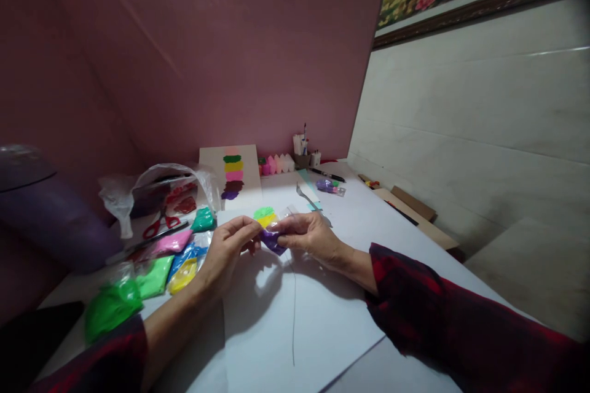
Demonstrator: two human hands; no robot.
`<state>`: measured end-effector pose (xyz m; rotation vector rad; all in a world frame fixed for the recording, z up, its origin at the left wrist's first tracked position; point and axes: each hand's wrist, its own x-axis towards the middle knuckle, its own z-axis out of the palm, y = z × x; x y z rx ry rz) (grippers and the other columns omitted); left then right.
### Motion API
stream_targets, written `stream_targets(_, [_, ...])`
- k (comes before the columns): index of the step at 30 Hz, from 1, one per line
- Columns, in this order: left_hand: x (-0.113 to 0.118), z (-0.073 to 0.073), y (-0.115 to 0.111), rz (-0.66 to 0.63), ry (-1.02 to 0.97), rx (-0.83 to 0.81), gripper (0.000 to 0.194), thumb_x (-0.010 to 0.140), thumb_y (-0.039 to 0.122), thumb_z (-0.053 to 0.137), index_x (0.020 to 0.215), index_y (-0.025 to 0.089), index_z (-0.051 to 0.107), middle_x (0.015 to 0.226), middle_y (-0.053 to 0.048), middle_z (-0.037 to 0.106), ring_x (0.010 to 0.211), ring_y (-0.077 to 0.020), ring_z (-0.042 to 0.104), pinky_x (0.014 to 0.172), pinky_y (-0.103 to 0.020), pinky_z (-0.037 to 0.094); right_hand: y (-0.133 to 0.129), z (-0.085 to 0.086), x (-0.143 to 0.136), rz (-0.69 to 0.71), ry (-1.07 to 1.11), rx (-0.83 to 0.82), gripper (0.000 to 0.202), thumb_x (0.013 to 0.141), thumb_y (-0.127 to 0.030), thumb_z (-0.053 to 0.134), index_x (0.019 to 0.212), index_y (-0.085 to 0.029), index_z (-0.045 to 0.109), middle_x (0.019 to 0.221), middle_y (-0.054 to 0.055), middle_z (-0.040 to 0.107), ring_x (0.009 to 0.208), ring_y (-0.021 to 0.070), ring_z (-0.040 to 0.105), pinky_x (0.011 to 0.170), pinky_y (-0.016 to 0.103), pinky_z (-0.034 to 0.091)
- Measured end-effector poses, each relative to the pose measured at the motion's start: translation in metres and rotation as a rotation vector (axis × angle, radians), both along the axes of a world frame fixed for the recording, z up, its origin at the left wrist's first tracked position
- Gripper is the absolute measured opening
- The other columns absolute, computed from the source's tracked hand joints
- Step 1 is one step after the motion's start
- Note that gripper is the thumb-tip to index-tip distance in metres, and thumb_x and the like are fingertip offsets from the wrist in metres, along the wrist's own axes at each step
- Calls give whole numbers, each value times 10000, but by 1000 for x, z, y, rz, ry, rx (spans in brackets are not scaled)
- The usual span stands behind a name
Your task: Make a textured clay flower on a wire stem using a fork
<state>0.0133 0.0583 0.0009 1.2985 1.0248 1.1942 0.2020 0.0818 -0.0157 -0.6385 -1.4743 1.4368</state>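
Observation:
My left hand (pixel 236 237) and my right hand (pixel 310 238) meet above a white board (pixel 262 331). Between them is a small clear bag of purple clay (pixel 273 242), pinched from both sides by thumb and fingers. Just behind the bag, patches of light green clay (pixel 263 212) and yellow clay (pixel 267 220) show on the board, partly covered by the hands. A thin dark line (pixel 294 313) runs down the board below the bag. Beyond my right hand lies a fork (pixel 304 194), its handle end partly hidden.
Bags of coloured clay, including green clay (pixel 113 307), pink clay (pixel 173 242) and blue clay (pixel 188 255), lie left beside red-handled scissors (pixel 161 223). A card with paint swatches (pixel 251 178) leans at the back. Paint pots (pixel 279 164), a pen holder (pixel 302 158) and a marker (pixel 328 174) stand or lie nearby.

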Motion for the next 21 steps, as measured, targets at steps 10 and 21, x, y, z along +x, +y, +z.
stream_targets(10, [-1,-5,7,-116,-34,-55,307,702,412,800,721,138,663,642,-7,616,601,-97,504,581,-213,363,0,-9,0,122,-110,-85,305,636,-251,849,927,-179,791,821,52,753,731,166,682,792,376,544])
stream_targets(21, [5,8,0,-174,-138,-180,341,586,367,856,650,121,628,616,-4,585,576,-87,497,564,-205,375,2,-9,1,204,-139,-33,312,641,-226,842,944,-172,791,923,69,746,858,178,668,925,392,488])
